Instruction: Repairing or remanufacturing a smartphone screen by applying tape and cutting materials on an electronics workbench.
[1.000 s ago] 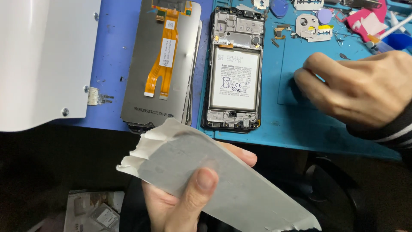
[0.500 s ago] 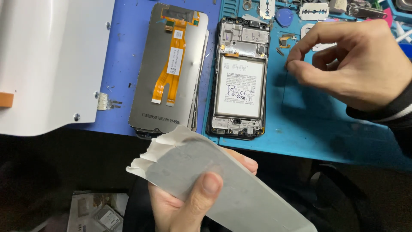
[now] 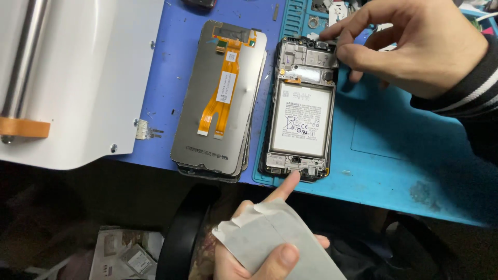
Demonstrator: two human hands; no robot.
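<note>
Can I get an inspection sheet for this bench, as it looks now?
Surface: teal repair mat beside a blue mat.
Job's things: opened phone frame, battery showing; display panel face down beside it.
Clutter: small parts at the top edge.
Hands: left hand holds grey backing sheet, index finger touching the frame's bottom edge; right hand fingertips at the frame's top.
Cables: orange flex ribbon on the panel.
Surroundings: white machine at left.

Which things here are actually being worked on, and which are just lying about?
In use: opened phone frame under the right hand; grey film sheet in the left hand, forefinger touching the frame.
Lying about: stacked screen panels, white machine, blue mat.
</note>
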